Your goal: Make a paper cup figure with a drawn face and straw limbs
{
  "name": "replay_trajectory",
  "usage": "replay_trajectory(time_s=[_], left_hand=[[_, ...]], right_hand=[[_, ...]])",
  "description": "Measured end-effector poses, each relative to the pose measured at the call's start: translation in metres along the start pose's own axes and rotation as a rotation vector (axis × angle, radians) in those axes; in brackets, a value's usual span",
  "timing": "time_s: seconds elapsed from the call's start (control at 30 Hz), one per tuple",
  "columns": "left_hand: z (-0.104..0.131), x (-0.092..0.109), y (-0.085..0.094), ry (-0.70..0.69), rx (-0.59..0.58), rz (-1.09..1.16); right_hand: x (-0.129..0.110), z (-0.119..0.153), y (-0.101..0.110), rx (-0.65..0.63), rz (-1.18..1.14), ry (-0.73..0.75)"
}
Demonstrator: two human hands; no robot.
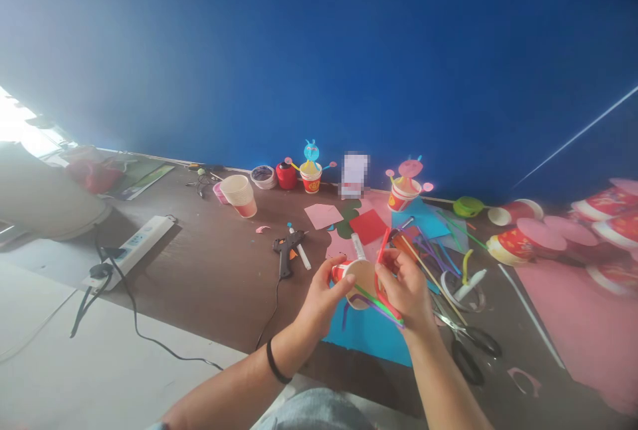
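My left hand (pixel 323 294) is closed round a red and white paper cup (pixel 359 277), whose open mouth is turned toward me. A red bent straw (pixel 383 254) is pinched in my right hand (pixel 405 280), close to the cup's rim. A green straw (pixel 367 295) and a purple straw (pixel 366 301) cross in front of the cup's mouth; I cannot tell whether they are held or lie behind the fingers. Under both hands lies a sheet of blue paper (pixel 371 337) on the brown table.
Left of my hands lies a black glue gun (pixel 286 250) with its cord. Scissors (pixel 466 330) and loose straws (pixel 438 247) lie at right. Stacked cups (pixel 239 196), two decorated cup figures (pixel 312 177), pink paper (pixel 568 317) and a power strip (pixel 134 247) surround the work area.
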State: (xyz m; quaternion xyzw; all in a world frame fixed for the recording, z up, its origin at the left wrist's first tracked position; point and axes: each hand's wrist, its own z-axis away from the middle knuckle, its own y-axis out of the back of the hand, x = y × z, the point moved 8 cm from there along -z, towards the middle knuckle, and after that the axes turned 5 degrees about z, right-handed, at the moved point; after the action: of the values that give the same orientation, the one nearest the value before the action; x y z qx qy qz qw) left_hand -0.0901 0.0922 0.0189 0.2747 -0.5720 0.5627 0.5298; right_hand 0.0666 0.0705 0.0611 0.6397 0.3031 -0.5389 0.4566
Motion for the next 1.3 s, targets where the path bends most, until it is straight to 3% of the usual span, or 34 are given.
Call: replay_trajectory(time_s=[0.2, 0.43, 0.73, 1.07, 1.3], left_hand=[[0.002, 0.003, 0.002, -0.047, 0.017, -0.084], [0.000, 0.004, 0.001, -0.037, 0.070, 0.082], [-0.001, -0.003, 0.009, -0.049, 0.149, 0.131], [0.004, -0.007, 0.006, -0.079, 0.146, 0.106], [0.006, 0.000, 0.003, -0.145, 0.159, 0.073]], right_hand=[[-0.017, -0.003, 0.002, 0.013, -0.003, 0.042], [-0.016, -0.002, -0.005, 0.015, 0.072, 0.070], [-0.032, 0.006, -0.012, 0.027, 0.414, 0.322], [-0.043, 0.012, -0.032, -0.164, 0.790, 0.395], [-0.042, 0.012, -0.042, -0.215, 0.779, 0.357]])
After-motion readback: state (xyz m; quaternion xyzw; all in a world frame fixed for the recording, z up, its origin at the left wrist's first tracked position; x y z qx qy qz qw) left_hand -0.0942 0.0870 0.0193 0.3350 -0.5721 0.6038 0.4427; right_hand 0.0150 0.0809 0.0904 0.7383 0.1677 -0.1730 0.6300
